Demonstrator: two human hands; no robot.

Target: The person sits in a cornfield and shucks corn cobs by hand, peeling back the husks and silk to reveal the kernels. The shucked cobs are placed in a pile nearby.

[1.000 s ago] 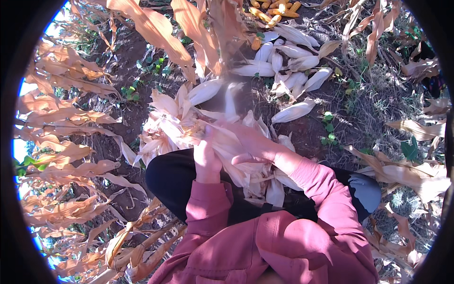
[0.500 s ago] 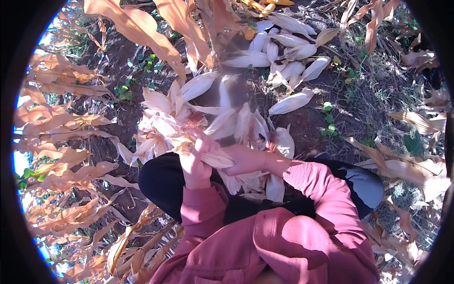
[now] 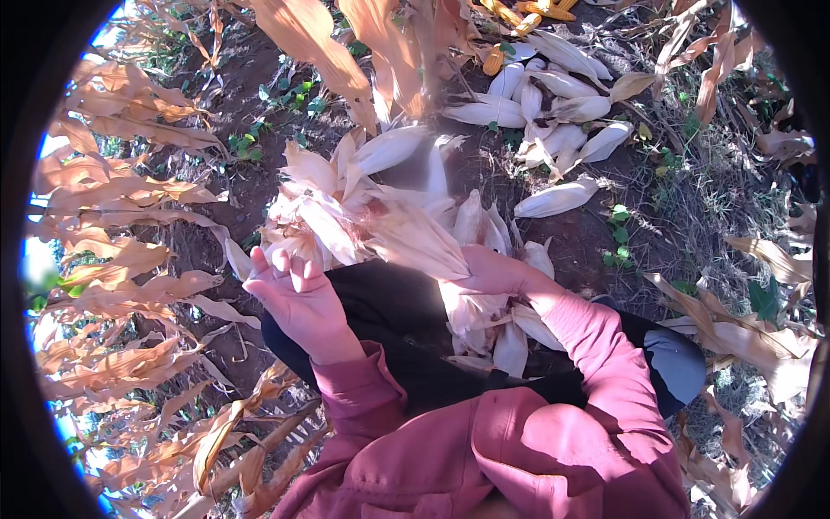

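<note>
My right hand (image 3: 486, 273) is closed around the narrow end of a pale, dry corn husk (image 3: 419, 240). The husk flares out to the left over my dark-trousered lap; whether a cob is inside cannot be made out. To the left, my left hand (image 3: 301, 298) is raised, palm up, with its fingers apart and nothing in it. Loose husks (image 3: 316, 186) lie heaped just beyond my left hand. More husks (image 3: 480, 324) lie below my right hand, between my legs.
Several ears of corn in pale husks (image 3: 562, 108) are piled on the ground ahead, with a single husked-over ear (image 3: 555, 198) nearer. Bare yellow cobs (image 3: 545, 10) lie at the far edge. Dry corn stalks and leaves (image 3: 138, 259) stand along the left; dry leaves (image 3: 752, 320) lie right.
My left hand has let go of the husk, moved left and opened. My right hand has shifted right, still gripping the husk, which is now spread out.
</note>
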